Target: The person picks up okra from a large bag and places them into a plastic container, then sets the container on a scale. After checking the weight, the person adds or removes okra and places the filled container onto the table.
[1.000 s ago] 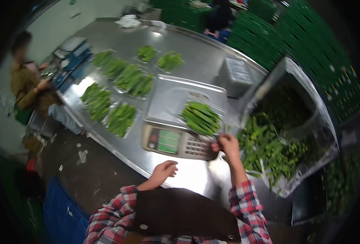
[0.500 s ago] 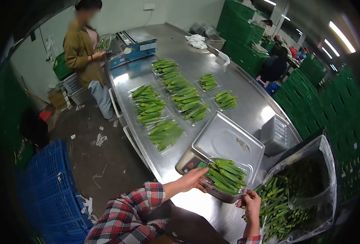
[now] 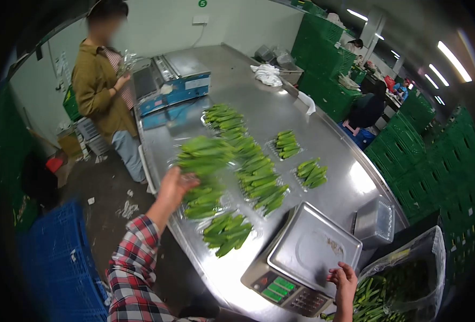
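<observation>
Left hand [image 3: 176,185] is closed on the edge of 1 clear tray of okra [image 3: 205,153], held up over the tabletop [image 3: 334,145], well beyond & left of the scale [image 3: 302,263]; the tray is motion-blurred. Right hand [image 3: 344,279] sits at the scale's near right corner, fingers bent, touching its edge; can't tell if it grips anything.

Beyond the scale on the tabletop:
- 2 small okra trays [image 3: 311,173], set apart from the rest.
- A long row of okra trays [image 3: 259,180], overlapping, approx. 4; exact no. unclear.
- 2 more filled trays [image 3: 228,232] just left of the scale, under the held one.

Right of the scale: 1 clear bag [image 3: 409,268] w/ loose okra inside, & 1 stack of empty trays [image 3: 374,220] just behind it. 1 person [image 3: 100,91] stands far beyond the scale by a blue sealing machine [image 3: 176,80].
</observation>
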The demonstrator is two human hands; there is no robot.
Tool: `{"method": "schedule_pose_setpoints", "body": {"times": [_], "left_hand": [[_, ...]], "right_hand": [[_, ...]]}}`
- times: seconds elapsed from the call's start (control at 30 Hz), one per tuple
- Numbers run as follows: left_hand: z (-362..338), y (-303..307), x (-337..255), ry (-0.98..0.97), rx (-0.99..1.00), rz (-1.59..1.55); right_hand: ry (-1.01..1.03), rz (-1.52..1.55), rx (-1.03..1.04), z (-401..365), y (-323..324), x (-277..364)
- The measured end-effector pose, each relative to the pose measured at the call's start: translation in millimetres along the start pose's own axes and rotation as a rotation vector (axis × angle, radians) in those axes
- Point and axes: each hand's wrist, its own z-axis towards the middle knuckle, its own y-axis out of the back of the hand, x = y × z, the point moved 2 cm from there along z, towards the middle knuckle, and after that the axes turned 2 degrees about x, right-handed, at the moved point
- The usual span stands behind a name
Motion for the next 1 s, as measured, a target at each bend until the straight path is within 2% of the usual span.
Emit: {"method": "schedule_pose_setpoints", "body": {"times": [0.07, 0.1, 0.17, 0.2, 0.23, 0.27, 0.3, 0.33, 0.37, 0.43, 0.5, 0.57, 0.63, 0.67, 0.7, 0.77, 0.8, 0.87, 0.9, 1.0], "left_hand": [[55, 43, -6, -0.122, -0.092, -0.008], [91, 82, -3, -0.136, -0.104, 0.042], [140, 131, 5, -0.142, -0.251, -0.023], [147, 128, -4, -0.100, -0.250, -0.082], [174, 162, 6, -0.081, -0.258, -0.053], [194, 194, 12, -0.101, -0.137, -0.033], [200, 195, 12, -0.014, -0.320, -0.148], [214, 217, 17, 0.033, -0.422, -0.131], [219, 225, 22, 0.059, -0.465, -0.120], [236, 238, 30, 0.109, -0.530, 0.000], [251, 254, 31, 0.158, -0.570, 0.209], [244, 227, 20, 0.187, -0.600, 0.344], [256, 239, 20, 0.171, -0.571, 0.551], [280, 279, 26, 0.138, -0.525, 0.690], [297, 306, 28, 0.103, -0.477, 0.829], [303, 315, 23, -0.107, -0.475, 0.959], [303, 316, 20, -0.212, -0.477, 1.024], [246, 243, 0, -0.221, -0.394, 0.797], [213, 196, -12, -0.221, -0.356, 0.683], [157, 154, -29, -0.329, -0.016, 0.605]], "right_hand": [[0.007, 0.002, -0.098, 15, 12, 0], [0.031, -0.040, -0.127, 23, 17, 2], [0.059, -0.077, -0.207, 39, 25, 8], [0.114, -0.126, -0.229, 50, 30, 11], [0.169, -0.225, -0.261, 63, 36, 14], [0.206, -0.257, -0.292, 73, 36, 23], [0.270, -0.367, -0.368, 83, 35, 34], [0.421, -0.572, -0.458, 105, 50, 26], [0.577, -0.818, -0.495, 128, 65, 22], [0.686, -1.112, -0.491, 151, 61, 40], [0.476, -1.253, -0.514, 173, 54, 43], [0.213, -1.361, -0.478, 189, 57, 37], [0.206, -1.532, -0.475, 201, 62, 28], [0.202, -1.616, -0.475, 204, 64, 25], [0.154, -1.558, -0.542, 203, 64, 28], [0.061, -1.438, -0.673, 200, 65, 36], [0.002, -1.475, -0.615, 202, 70, 35], [-0.113, -1.544, -0.490, 209, 85, 29], [-0.079, -1.567, -0.495, 211, 89, 30], [0.036, -1.573, -0.546, 219, 99, 31]]}}
